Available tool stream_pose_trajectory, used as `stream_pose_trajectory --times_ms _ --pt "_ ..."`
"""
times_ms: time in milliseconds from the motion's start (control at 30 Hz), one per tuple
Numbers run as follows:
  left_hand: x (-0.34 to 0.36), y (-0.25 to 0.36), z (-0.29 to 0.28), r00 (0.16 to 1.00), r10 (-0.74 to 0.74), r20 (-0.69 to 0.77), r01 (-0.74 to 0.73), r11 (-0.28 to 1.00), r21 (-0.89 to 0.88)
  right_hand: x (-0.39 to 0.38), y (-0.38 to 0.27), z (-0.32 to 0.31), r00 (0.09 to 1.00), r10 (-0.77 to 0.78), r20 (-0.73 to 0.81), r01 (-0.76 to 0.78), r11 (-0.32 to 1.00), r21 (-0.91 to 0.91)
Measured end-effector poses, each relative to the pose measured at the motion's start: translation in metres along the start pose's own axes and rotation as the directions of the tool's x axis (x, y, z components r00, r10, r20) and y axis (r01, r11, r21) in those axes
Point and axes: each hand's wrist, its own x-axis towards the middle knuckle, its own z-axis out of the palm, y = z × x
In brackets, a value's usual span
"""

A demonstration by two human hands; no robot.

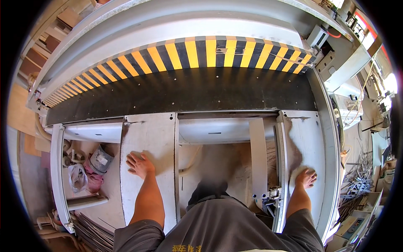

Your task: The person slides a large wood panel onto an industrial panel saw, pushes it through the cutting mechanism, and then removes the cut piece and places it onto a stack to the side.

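Observation:
My left hand [141, 165] lies flat with its fingers spread on a pale, flat table arm [151, 197] of a large machine. My right hand [306, 178] rests on the right-hand table arm [312, 138], its fingers curled down. A beige patch shows beside the right hand; whether it is a rag or dust I cannot tell, and what lies under the fingers is hidden. Brown dust marks the surface left of that hand. Ahead of both hands runs the machine's dark bed [189, 90], dotted with small round studs or holes.
A yellow-and-black striped guard [189, 54] spans the machine behind the bed. Between the arms stand a narrow upright plate [258, 155] and a metal rail [280, 168]. A grey bucket [100, 159] and bags lie low at left. Thin metal offcuts [361, 172] are heaped at right.

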Motion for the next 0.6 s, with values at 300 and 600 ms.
stream_pose_trajectory --times_ms 300,600 --pt "-0.001 0.002 -0.003 1.0 0.0 -0.002 0.0 1.0 -0.009 0.002 0.0 0.002 1.0 0.007 -0.014 -0.007 1.0 -0.005" --pt "0.0 0.003 -0.01 1.0 -0.009 0.004 0.009 1.0 -0.004 0.001 -0.002 -0.008 1.0 0.006 -0.004 -0.006 1.0 0.007"
